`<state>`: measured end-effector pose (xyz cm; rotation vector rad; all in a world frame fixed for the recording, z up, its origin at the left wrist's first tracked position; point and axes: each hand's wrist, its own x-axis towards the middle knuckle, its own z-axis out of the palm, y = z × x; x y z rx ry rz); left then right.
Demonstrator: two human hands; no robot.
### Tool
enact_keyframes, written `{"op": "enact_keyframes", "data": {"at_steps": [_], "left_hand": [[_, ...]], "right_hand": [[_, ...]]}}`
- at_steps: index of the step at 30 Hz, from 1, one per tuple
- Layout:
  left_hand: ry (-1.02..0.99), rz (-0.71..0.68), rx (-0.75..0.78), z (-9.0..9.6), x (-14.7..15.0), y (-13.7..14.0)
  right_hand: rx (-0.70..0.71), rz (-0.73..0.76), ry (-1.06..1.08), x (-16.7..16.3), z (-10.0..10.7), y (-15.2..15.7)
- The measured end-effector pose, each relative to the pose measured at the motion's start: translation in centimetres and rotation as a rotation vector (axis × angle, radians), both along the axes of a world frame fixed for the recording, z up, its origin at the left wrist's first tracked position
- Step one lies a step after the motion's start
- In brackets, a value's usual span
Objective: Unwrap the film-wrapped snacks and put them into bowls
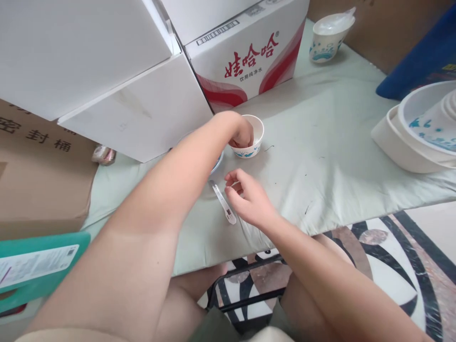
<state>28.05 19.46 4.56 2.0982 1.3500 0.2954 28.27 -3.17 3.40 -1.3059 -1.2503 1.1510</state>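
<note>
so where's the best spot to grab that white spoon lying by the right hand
Probably the spoon handle's near end, coming from above on the right, where the right hand hovers. It lies flat on the cloth, slanting away toward the saucer, so pinch its thin sides.

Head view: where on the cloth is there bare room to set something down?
Widest bare patch: cloth between small bowl and stacked bowls. Crowded around the left hand in the bowl, the right hand, the spoon and the boxes.

Left fingers (pixel 244 137) hidden inside the small bowl (pixel 257 137).
</note>
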Motion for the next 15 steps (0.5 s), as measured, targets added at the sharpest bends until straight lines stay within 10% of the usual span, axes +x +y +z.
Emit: {"op": "enact_keyframes", "data": {"at_steps": [4,11,15], "left_hand": [[0.234,-0.043,-0.411,0.9,0.5,0.7],[-0.435,0.129,0.108,6.5,-9.1,-8.2],[-0.674,0.423,0.144,4.9,-18.1,-18.4]], "right_hand": [[-0.014,-0.015,0.006,0.5,0.2,-0.2],[-0.019,-0.016,-0.058,0.5,0.0,-1.0],[-0.028,-0.056,-0.243,-0.2,-0.2,-1.5]]}}
